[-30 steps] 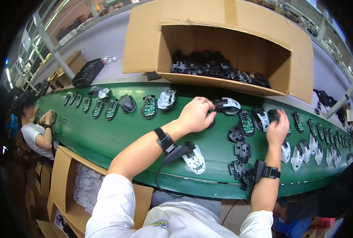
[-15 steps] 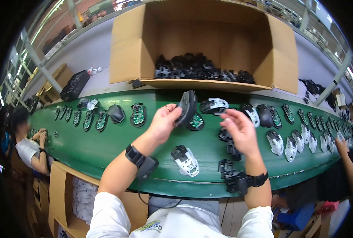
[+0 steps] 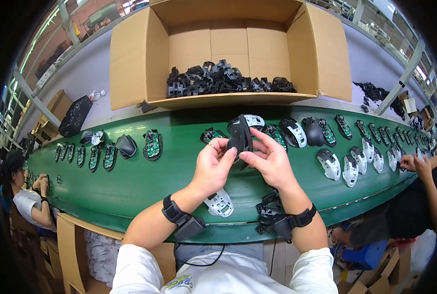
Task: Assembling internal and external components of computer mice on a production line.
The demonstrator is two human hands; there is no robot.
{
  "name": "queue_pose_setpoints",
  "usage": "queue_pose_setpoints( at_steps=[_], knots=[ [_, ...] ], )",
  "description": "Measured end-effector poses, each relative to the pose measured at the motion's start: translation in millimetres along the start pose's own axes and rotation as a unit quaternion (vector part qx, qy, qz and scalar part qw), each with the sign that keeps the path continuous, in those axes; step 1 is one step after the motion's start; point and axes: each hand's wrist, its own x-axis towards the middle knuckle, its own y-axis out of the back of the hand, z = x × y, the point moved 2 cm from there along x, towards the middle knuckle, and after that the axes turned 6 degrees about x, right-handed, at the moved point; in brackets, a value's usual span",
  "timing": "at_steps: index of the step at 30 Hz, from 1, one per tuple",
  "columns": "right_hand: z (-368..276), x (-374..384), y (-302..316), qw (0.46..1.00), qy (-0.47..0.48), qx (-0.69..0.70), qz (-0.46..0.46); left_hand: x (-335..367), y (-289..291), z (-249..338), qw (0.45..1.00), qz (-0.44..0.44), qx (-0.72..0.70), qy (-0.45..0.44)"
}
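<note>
Upright over the green work surface [image 3: 174, 171], a black computer mouse shell [image 3: 238, 134] is held between my two hands. My left hand [image 3: 212, 165] grips its left side, thumb on the near end. From the other side, my right hand [image 3: 271, 159] pinches its edge with thumb and fingers. Behind it are a white-and-black mouse shell [image 3: 256, 121] and green circuit boards [image 3: 211, 134] on black bases, partly hidden. A white mouse shell [image 3: 221, 204] lies below my left wrist, and black plastic parts [image 3: 267, 208] lie beside my right forearm.
An open cardboard box [image 3: 129, 66] at the back holds a heap of black plastic parts [image 3: 218, 81]. Rows of mouse bases [image 3: 94, 158] extend left, white shells [image 3: 329, 164] right. One person [image 3: 29, 201] works at far left, another person's hand [image 3: 423, 166] at far right.
My right hand, empty before, has come in to the left and taken hold of the black mouse shell with my left hand. The head view has shifted, moving the scene leftward.
</note>
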Motion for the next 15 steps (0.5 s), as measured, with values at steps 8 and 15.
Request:
queue_pose_setpoints(
  at_steps=[8,15],
  knots=[
    [-53.2,2.7,96.3,0.793,0.260,-0.435,0.337,42.6,67.2,11.8,0.986,0.151,-0.057,0.032],
    [-29.3,14.3,155.9,0.662,0.038,-0.621,0.418,77.0,125.7,-23.8,0.963,0.224,-0.123,0.081]
  ],
)
